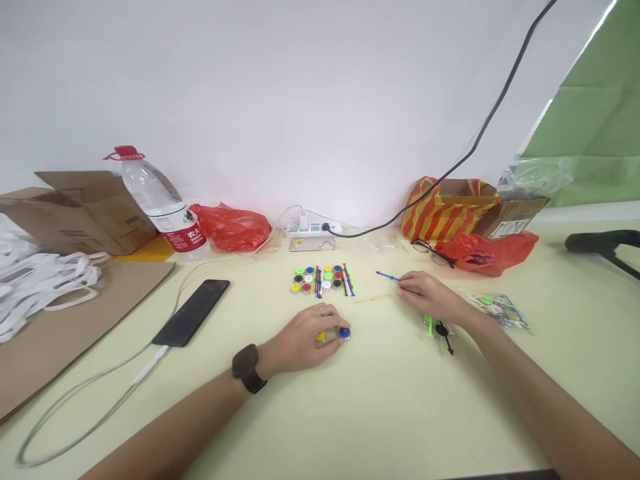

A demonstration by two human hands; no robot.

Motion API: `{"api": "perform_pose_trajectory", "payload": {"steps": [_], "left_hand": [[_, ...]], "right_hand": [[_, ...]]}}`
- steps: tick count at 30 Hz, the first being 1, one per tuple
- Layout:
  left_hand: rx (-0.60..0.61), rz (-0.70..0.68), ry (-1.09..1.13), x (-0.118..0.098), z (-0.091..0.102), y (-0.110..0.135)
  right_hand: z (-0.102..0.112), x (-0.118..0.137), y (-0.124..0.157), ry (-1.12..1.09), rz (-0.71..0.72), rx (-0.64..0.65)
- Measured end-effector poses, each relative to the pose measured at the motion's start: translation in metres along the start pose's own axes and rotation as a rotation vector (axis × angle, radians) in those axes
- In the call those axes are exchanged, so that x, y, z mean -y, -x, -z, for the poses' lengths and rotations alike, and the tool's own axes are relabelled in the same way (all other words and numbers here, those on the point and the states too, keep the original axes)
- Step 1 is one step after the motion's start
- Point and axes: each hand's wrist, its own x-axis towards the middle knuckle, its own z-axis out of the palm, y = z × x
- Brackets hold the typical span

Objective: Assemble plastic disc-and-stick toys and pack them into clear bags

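Note:
My left hand (305,337) pinches a small round blue piece (345,332) between thumb and fingers, just above or on the table. A round yellow piece (321,337) shows between its fingers, partly covered. My right hand (427,293) is closed at the fingertips on a thin red arrow (411,291), mostly hidden. A blue arrow (387,275) lies just past those fingertips, and a thin yellow arrow (373,299) lies to their left. Beneath my right wrist are a green arrow piece (430,323) and a black arrow piece (443,331).
Farther back, several coloured round pieces (309,279) stand in rows beside bundled arrows (349,280). A power strip (313,227) sits by the wall. A phone (193,312) on a cable and a large bottle (165,207) are left. A plastic packet (500,310) lies right.

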Motion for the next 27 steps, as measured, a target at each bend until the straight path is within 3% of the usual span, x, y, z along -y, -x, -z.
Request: {"api": "perform_pose_trajectory", "payload": {"steps": [6, 11, 16, 22, 27], "left_hand": [[-0.076, 0.069, -0.072, 0.009, -0.005, 0.0], [-0.116, 0.144, -0.105, 0.015, -0.007, 0.001], [-0.125, 0.145, -0.107, 0.015, -0.008, 0.001], [-0.173, 0.239, -0.023, 0.016, -0.009, 0.003], [-0.141, 0.153, 0.013, 0.011, -0.008, 0.003]], "right_hand": [[0.006, 0.021, 0.002, -0.195, -0.067, -0.141], [0.005, 0.071, 0.007, -0.533, -0.077, -0.031], [-0.021, 0.111, 0.01, -0.815, -0.081, 0.052], [-0.049, 0.113, 0.009, -0.946, -0.167, 0.091], [-0.053, 0.113, 0.009, -0.908, -0.146, 0.075]]}}
